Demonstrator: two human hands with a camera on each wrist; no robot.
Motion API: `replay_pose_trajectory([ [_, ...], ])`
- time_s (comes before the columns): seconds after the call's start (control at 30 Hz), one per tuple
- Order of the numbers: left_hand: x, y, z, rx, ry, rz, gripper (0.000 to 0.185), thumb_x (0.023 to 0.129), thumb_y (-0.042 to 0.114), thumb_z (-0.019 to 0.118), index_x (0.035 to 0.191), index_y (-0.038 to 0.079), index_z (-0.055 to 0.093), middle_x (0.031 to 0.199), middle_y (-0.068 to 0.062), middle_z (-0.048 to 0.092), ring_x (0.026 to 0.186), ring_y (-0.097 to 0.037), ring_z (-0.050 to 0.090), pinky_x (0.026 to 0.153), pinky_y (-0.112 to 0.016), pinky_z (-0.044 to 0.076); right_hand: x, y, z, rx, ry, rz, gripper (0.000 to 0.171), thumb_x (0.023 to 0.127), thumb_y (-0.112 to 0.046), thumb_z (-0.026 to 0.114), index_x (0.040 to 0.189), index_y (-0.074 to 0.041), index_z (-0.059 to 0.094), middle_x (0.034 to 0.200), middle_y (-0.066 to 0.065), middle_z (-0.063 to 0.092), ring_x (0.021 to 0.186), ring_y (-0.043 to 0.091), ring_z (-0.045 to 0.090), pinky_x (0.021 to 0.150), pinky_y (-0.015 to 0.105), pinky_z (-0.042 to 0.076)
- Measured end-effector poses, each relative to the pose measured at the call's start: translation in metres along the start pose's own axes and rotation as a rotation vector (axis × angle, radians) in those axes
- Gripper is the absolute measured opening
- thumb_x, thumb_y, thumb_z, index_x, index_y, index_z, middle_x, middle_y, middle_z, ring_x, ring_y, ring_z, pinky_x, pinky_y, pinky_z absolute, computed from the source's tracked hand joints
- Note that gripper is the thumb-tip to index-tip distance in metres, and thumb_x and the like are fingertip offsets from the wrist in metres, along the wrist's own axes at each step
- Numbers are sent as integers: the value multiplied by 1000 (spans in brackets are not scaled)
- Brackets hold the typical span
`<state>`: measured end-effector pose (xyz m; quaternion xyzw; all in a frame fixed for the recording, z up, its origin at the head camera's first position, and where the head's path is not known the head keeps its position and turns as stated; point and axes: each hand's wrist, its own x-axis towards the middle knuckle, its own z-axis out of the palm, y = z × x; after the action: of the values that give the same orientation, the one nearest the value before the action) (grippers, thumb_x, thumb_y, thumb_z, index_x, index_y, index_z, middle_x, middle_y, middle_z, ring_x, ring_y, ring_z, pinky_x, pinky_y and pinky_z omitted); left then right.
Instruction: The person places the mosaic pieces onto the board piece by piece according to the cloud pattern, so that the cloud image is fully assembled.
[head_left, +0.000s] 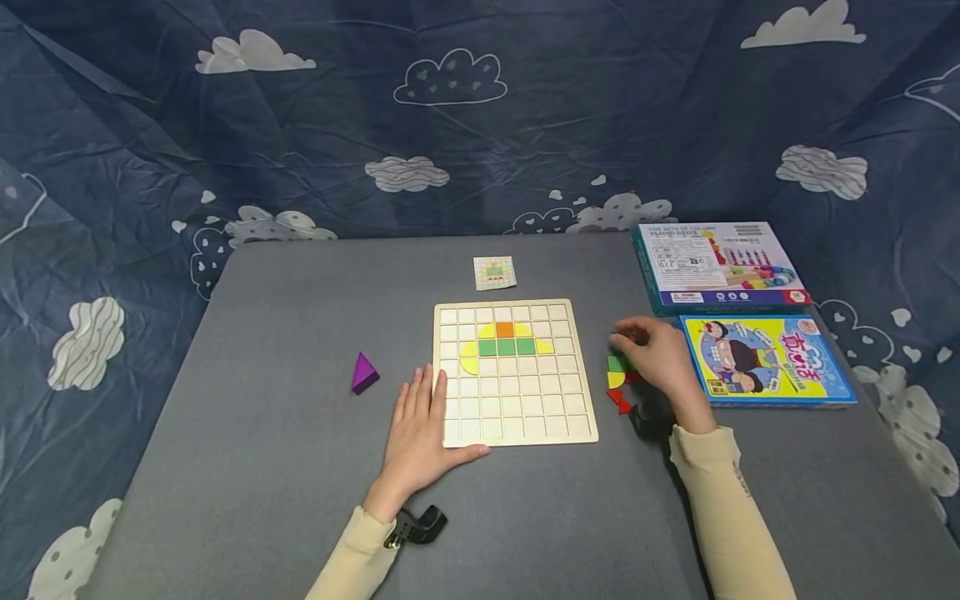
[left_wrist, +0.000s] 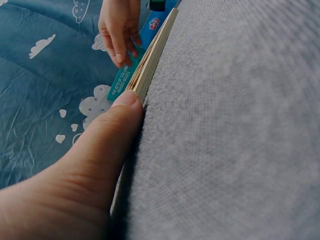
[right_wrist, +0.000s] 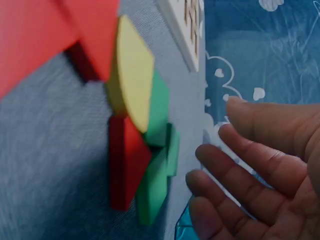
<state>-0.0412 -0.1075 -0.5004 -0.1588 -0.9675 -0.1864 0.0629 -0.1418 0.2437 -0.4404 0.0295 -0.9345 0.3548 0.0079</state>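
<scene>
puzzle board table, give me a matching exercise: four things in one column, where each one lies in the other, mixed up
Things:
1. purple piece
2. small pattern card
3. loose pile of pieces
4. left hand

Places:
A. under the right hand, right of the puzzle board
B. flat on the board's near left corner
C. alone on the table, left of the board
D. behind the board's far edge

Pairs: 1-C, 2-D, 3-A, 4-B

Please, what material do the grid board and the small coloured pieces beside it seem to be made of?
Grid board: probably pale unpainted wood, matte; the left wrist view shows a layered edge like plywood. Coloured pieces: thick flat blocks with smooth matte colour, likely painted wood, though foam or plastic cannot be excluded.
</scene>
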Motion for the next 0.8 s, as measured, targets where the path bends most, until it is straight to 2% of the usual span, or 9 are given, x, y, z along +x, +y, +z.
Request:
replay_pose_trajectory([
  [0.17, 0, -1, 0, -2, 10, 7, 121, 68, 77, 60, 149, -4, 20, 153, -24, 15, 142, -34, 8, 112, -46, 6, 1, 6, 1, -32, 4, 22, 27, 90, -13, 65, 110, 5, 65, 105, 24, 61, 90, 35, 54, 79, 50, 44],
  [0.53, 1, 0, -1, 2, 0, 3, 121, 68, 77, 60, 149, -3, 19, 154, -24, 14, 142, -34, 6, 112, -46, 5, 1, 10, 0, -63, -47, 64, 27, 87, -8, 67, 108, 10, 65, 102, 25, 54, 91, 36, 43, 78, 49, 36],
  [0.8, 0, 1, -1, 1, -4, 1, 121, 68, 77, 61, 149, -3, 19, 153, -24, 14, 142, -34, 7, 112, -46, 5, 3, 10, 0, -88, -51, 75, 27, 87, -10, 68, 105, 9, 64, 105, 27, 54, 97, 40, 42, 86, 55, 33],
])
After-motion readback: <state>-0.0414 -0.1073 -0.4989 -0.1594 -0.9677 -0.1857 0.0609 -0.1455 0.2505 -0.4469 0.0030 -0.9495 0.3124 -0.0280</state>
